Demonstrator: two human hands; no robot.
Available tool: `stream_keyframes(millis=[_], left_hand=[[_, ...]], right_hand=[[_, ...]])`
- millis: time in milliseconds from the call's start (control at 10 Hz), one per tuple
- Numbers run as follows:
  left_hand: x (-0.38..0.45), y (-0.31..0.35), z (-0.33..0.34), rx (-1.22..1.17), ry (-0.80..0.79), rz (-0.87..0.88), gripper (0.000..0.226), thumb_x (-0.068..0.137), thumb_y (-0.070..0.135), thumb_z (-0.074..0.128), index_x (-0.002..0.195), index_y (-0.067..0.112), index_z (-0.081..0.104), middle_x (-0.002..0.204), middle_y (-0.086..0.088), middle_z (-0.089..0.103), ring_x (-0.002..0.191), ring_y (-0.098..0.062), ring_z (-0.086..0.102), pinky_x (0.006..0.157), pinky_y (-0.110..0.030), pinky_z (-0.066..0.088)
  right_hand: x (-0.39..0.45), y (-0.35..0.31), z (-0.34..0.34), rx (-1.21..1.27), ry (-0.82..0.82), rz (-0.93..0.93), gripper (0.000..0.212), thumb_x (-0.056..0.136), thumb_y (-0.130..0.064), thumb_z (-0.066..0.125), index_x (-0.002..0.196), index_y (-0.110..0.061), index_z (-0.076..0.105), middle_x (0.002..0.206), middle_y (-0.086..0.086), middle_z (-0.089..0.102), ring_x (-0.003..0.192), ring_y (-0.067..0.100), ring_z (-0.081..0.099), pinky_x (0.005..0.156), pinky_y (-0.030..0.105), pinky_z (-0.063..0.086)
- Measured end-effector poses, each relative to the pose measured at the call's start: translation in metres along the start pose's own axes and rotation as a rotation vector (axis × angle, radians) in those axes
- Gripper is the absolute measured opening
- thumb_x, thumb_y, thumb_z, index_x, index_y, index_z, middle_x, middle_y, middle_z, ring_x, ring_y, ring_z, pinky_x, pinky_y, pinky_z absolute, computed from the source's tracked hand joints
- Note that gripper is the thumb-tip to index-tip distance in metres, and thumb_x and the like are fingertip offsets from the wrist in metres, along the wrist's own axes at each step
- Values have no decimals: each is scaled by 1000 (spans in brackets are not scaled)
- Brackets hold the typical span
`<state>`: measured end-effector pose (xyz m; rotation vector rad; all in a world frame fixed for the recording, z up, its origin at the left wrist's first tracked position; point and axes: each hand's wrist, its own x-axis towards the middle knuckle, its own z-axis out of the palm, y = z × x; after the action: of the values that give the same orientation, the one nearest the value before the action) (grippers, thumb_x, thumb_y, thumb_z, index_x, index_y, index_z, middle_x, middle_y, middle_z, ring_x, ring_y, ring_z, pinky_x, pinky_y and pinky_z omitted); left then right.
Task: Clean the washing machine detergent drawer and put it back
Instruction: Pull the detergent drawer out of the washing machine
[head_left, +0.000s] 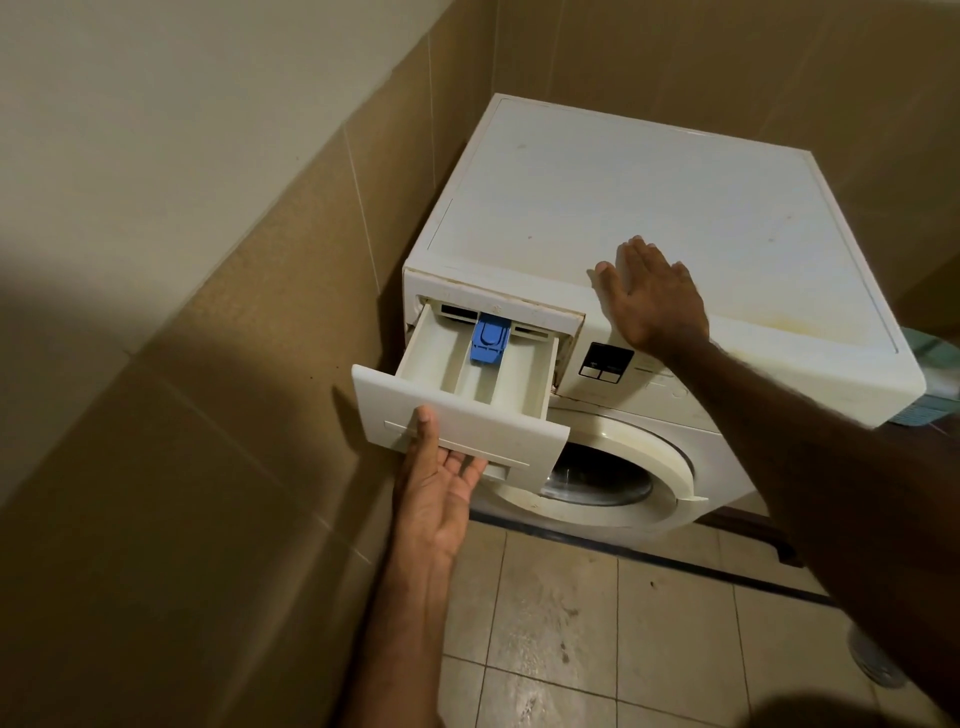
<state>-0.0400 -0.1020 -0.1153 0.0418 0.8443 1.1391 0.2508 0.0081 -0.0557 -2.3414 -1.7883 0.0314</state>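
left hand (439, 488) grips drawer (457, 421) front | right hand (652, 296) flat on washer (649, 208)

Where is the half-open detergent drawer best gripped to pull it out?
Probably at the recessed handle along the lower edge of the drawer front panel, coming from below and in front. The left hand already hooks its fingers under that recess, thumb on the face, while the right hand rests flat on the washing machine top.

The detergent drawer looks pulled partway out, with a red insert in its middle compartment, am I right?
Not quite: the head view shows the detergent drawer pulled partway out, but the insert in its middle compartment is blue, not red.
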Motion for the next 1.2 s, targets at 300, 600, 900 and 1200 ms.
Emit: stream_keyframes(millis=[300,600,900,1200], left_hand=[[-3,5,-4,-28,-68,-29,54,93,31,63,144,20,50,133,-15,68,126,-33,63,114,-57,41],[-9,10,7,24,-22,-36,70,84,41,69,148,20,48,133,-13,68,123,-33,65,99,-54,53],[-3,13,16,63,22,-29,74,83,50,68,148,25,42,133,-16,65,120,-33,66,88,-52,59],[3,12,16,127,9,-26,76,84,55,65,149,28,37,136,-22,58,121,-37,64,82,-48,61]], right_hand=[[-5,-1,-16,69,-77,-73,79,101,-72,8,129,-10,48,134,20,50,124,38,48,101,58,44],[-62,-90,-53,804,-344,267,64,106,-53,48,88,2,75,75,20,75,43,22,58,41,24,43],[-65,-146,-6,763,-738,570,71,109,-62,23,114,-2,60,74,9,56,54,16,50,46,19,42],[-59,-160,3,649,-729,532,57,114,-44,28,158,-8,32,79,11,52,65,17,53,63,27,49]])
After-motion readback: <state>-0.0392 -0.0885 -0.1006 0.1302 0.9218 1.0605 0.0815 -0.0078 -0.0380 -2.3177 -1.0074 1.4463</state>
